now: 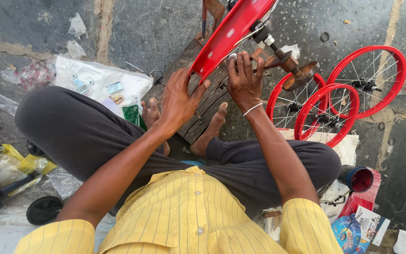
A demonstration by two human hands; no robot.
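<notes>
Red wheel rim (231, 30) stands tilted on a wooden stand (203, 101); left hand (179, 101) presses open against its lower edge, right hand (244, 82) curls beside its spokes. Right of the stand lie three more red wheels (370, 80). Left of it, one clear bag (95, 80) holds metal fittings.

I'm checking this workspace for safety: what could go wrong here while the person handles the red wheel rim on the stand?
1. The left hand and right hand rest bare against the red spoked wheel rim; fingers could get pinched among the spokes if it turns.
2. Bare feet lie on the wooden stand base under the rim; a slipped part might strike them.
3. The three finished red wheels and the clear plastic bag of small metal parts crowd the floor, so something could get knocked or scattered.
</notes>
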